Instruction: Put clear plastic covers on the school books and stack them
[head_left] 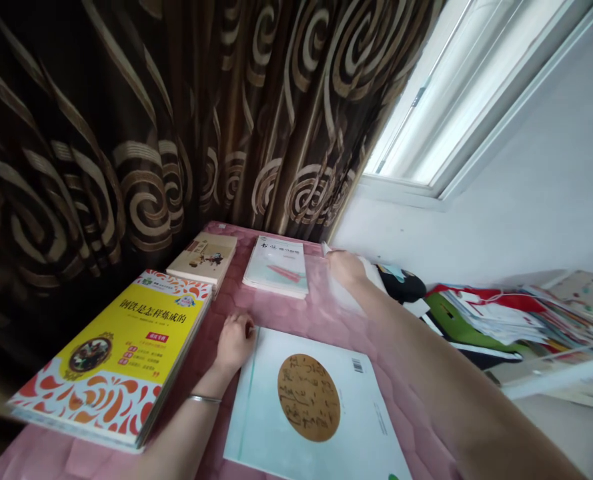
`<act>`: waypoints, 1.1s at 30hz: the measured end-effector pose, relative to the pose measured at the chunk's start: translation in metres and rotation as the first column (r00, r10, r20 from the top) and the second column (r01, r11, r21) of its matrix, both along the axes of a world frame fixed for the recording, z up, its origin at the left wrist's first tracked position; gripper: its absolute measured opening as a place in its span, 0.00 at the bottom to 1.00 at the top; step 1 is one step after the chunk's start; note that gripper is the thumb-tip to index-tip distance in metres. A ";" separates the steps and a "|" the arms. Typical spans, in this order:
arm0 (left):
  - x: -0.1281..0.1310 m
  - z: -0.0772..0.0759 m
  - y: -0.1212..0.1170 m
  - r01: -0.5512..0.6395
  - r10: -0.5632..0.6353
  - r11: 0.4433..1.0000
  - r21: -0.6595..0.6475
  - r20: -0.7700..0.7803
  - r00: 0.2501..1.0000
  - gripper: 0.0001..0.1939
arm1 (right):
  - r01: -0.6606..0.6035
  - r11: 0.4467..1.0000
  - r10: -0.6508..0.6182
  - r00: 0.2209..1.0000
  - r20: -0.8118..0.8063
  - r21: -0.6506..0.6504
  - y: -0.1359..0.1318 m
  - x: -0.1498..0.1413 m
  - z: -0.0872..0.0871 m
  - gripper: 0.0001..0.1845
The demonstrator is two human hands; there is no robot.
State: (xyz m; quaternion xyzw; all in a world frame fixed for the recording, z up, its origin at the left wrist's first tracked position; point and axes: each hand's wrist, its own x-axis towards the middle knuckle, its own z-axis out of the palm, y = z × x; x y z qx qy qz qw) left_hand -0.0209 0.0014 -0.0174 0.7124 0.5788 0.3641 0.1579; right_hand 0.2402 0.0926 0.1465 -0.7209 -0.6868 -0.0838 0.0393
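My left hand [235, 341], with a metal bangle on its wrist, rests on the pink quilted surface [221, 313]. Its fingers are curled and nothing shows in them. Right beside it lies a large pale blue book [261, 413] with a brown disc of handwriting and a barcode. My right hand [347, 268] reaches to the far right edge, its fingers closed on a thin, white, sheet-like thing [375, 279] that is blurred and partly hidden by the hand and forearm. Left of that hand sits a small stack of pale booklets [276, 263].
Thick yellow book stack [141, 333] at left; beige books [206, 257] behind it. A patterned brown curtain [176, 133] hangs along the back. At right, below the window [441, 100], a shelf [556, 377] holds papers, a green item [456, 327] and a black item [401, 283].
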 end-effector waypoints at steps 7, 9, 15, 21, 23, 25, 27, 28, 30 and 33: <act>0.001 0.000 -0.002 0.031 -0.030 0.999 0.020 -0.043 0.999 0.11 | -0.004 0.997 0.017 0.984 -0.179 0.073 0.008 -0.003 -0.029 0.17; 0.001 0.000 -0.001 0.034 -0.033 0.999 0.024 -0.047 0.998 0.12 | -0.047 0.991 0.076 0.969 -0.234 0.127 0.000 -0.006 -0.034 0.20; 0.001 -0.001 -0.001 0.036 -0.034 0.998 0.042 -0.055 0.998 0.11 | -0.393 0.918 0.349 0.728 -0.590 0.058 -0.096 -0.031 -0.054 0.16; -0.001 -0.008 0.004 0.050 -0.046 0.995 0.090 -0.045 0.998 0.10 | -0.612 0.656 0.235 0.722 -0.651 -0.442 -0.203 -0.049 -0.083 0.45; -0.001 -0.010 0.007 0.056 -0.053 0.993 0.104 -0.036 0.998 0.10 | -0.621 0.579 0.246 0.752 -0.612 -0.529 -0.213 -0.050 -0.096 0.54; -0.002 -0.012 0.008 0.068 -0.065 0.991 0.118 -0.028 0.997 0.10 | -0.643 0.572 0.303 0.743 -0.597 -0.509 -0.216 -0.048 -0.110 0.56; -0.003 -0.012 0.009 0.071 -0.069 0.989 0.126 -0.023 0.997 0.09 | -0.678 0.587 0.370 0.710 -0.599 -0.442 -0.218 -0.046 -0.120 0.54; -0.003 -0.012 0.010 0.071 -0.069 0.989 0.128 -0.022 0.997 0.09 | -0.694 0.593 0.398 0.694 -0.601 -0.409 -0.219 -0.044 -0.123 0.52; -0.003 -0.012 0.010 0.071 -0.069 0.989 0.126 -0.020 0.997 0.09 | -0.715 0.603 0.443 0.669 -0.597 -0.354 -0.222 -0.042 -0.125 0.49; -0.003 -0.011 0.009 0.071 -0.070 0.991 0.112 -0.019 0.997 0.09 | -0.721 0.630 0.498 0.660 -0.563 -0.288 -0.227 -0.040 -0.125 0.46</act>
